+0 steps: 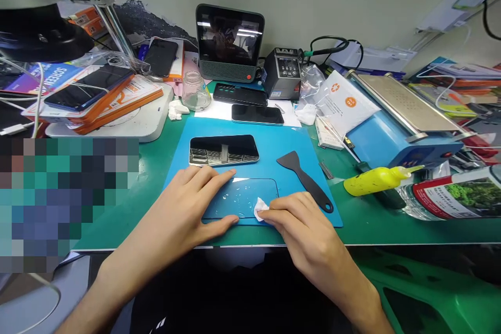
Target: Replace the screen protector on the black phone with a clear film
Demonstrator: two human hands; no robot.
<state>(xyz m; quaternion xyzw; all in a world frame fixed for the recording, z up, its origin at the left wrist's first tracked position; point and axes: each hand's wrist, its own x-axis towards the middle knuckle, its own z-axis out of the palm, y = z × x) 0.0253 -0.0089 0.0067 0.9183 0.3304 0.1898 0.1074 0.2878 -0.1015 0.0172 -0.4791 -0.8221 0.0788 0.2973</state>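
Note:
A clear glass phone screen panel (246,195) with a thin dark border lies on the blue mat (285,138), spotted with drops of liquid. My left hand (195,198) is spread over its left end, thumb at the near edge and index finger at the far edge. In my right hand (305,224) a small wad of white tissue (260,207) is pinched, touching the panel near its right end. Just beyond lies a phone (224,150) with a reflective face. A black plastic scraper (307,182) rests to the right.
Two dark phones (257,114) (239,95), a glass jar (194,91) and a smart display (230,42) stand behind the mat. At right are a yellow squeeze bottle (371,181), a large labelled bottle (457,195) and a blue machine (395,138). A microscope (43,31) overhangs the left.

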